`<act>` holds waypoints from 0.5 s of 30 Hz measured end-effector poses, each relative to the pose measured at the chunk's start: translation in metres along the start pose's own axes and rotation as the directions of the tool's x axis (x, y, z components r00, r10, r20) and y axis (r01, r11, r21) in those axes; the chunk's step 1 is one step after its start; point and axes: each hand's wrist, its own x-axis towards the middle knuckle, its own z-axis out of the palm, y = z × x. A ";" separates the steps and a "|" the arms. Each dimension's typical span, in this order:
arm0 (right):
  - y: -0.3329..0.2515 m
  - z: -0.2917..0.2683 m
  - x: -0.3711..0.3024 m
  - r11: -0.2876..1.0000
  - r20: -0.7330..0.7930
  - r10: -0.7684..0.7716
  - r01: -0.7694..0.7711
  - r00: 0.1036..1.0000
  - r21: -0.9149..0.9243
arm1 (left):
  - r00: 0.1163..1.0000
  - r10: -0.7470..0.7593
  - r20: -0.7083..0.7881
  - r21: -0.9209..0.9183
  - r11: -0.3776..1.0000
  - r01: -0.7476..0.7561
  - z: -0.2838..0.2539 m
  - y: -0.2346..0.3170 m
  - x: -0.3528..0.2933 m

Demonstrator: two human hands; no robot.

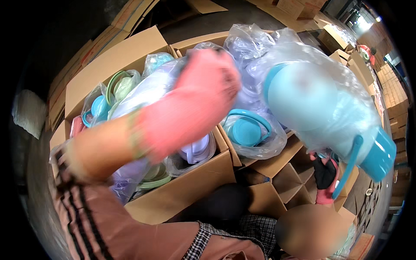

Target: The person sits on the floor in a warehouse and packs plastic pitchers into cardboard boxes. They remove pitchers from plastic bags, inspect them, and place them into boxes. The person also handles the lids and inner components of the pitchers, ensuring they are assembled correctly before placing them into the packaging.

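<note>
At the far left, a crumpled white plastic sheet (pixel 29 113), next to layered flat cardboard (pixel 65 93). Then, inside an open left carton (pixel 186 186), crowded together in clear plastic: a blue-lidded bottle (pixel 100 107), a pale green bottle (pixel 124 88) with a green loop handle, and, toward the front, a pale green lid (pixel 154 174) and a lavender bottle (pixel 197 149). Across this carton from the lower left, a pink sleeve (pixel 95 221) with dark stripes, then a bare forearm (pixel 102 145).

Near the middle, above the packed bottles, the left hand (pixel 195 102) in a pink glove, smeared by motion; grip too blurred to judge, whether closed on anything or not. Just beyond, a right carton (pixel 201 40) with lavender wrapped bottles (pixel 249 45) and a teal-lidded bottle (pixel 246 132) on its side nearest the body. Below, a dark knee (pixel 221 203), and beside it a divided carton (pixel 265 199) with cardboard cells.

Farther right, large and close to view, tilted with teal lid toward the lower right: the light-blue bottle (pixel 346 112) in clear plastic, above the divided carton. Just under it, near its loop handle (pixel 348 167), the right hand (pixel 326 173) in a pink-and-black glove, partly covered by the bottle; grip on it impossible to confirm. At the far right, stacked cartons (pixel 399 115).
</note>
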 end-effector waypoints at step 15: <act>-0.017 -0.038 -0.039 0.949 -0.141 0.032 0.014 0.989 0.316 | 0.736 0.495 0.461 -0.701 0.712 -0.040 0.250 0.062 0.136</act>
